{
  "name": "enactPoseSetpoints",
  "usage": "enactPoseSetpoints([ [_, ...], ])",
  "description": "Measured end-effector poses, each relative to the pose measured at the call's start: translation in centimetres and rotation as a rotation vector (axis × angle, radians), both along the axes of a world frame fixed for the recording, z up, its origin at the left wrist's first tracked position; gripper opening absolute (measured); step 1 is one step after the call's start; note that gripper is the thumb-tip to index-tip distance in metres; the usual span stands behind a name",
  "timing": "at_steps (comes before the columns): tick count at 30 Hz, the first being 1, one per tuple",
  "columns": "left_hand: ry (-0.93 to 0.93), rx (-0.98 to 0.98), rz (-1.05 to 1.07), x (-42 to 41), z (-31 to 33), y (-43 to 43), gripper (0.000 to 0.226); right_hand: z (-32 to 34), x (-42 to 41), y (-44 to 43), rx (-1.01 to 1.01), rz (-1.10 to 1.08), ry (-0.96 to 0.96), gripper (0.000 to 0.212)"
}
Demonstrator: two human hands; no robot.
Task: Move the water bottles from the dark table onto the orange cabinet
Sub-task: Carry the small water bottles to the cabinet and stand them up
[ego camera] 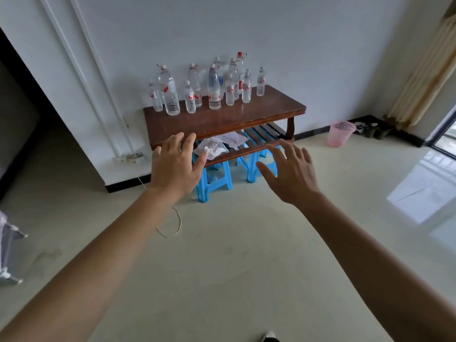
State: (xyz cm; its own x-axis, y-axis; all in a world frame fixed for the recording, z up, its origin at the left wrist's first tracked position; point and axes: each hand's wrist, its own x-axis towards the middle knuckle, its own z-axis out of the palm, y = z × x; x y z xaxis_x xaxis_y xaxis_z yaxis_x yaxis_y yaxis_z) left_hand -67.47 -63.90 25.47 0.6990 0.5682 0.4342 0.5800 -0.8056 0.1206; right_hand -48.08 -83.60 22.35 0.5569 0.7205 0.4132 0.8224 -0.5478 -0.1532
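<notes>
My left hand (175, 166) is stretched out ahead of me, palm down, fingers spread and holding nothing. My right hand (293, 171) is out beside it, also flat and splayed, empty. Both hang in the air short of the table (246, 114), a dark brown wooden one standing against the white wall beyond my fingertips. The water bottles (214, 87) stand upright in a loose cluster along the far edge of the tabletop, well past both hands; they are clear plastic, of mixed heights, several with red-marked labels and red or white caps. One small bottle (260, 81) stands a little apart at the end beyond my right hand. Just past my left fingers, on the slatted lower shelf, lies some crumpled white plastic packaging (217, 145). Blue plastic stools (214, 178) sit under the table, between my two hands in this view. Off beyond my right hand, a pink mesh wastebasket (340, 133) stands on the pale floor near the wall. A loose string (172, 223) lies on the floor beneath my left forearm.
</notes>
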Motion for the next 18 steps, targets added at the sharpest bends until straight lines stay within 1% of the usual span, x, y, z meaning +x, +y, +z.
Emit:
enactPoseSetpoints([
  [2, 0.014, 0.027, -0.015, 4.5, -0.4, 3.3, 0.064, -0.7, 4.5, 2.7, -0.001, 0.011, -0.031, 0.066],
  [5, 0.021, 0.062, 0.001, 12.9, -0.5, 9.5, 0.063, -1.7, 13.3, 7.7, 0.067, 0.014, -0.047, 0.062],
  [10, 0.112, 0.045, 0.065, 26.2, 0.3, 17.7, 0.063, -1.7, 26.9, 17.0, -0.013, 0.007, 0.007, 0.065],
  [12, 0.131, 0.05, 0.089, 29.9, 0.6, 20.7, 0.065, -0.8, 31.0, 20.7, -0.02, 0.03, -0.006, 0.066],
  [14, 0.108, 0.027, 0.098, 32.2, 0.7, 23.2, 0.064, 0.2, 33.9, 24.1, -0.015, 0.069, 0.01, 0.066],
  [18, 0.062, -0.006, 0.153, 35.6, -1.9, 28.9, 0.063, -0.9, 38.8, 31.5, -0.02, 0.136, 0.068, 0.069],
])
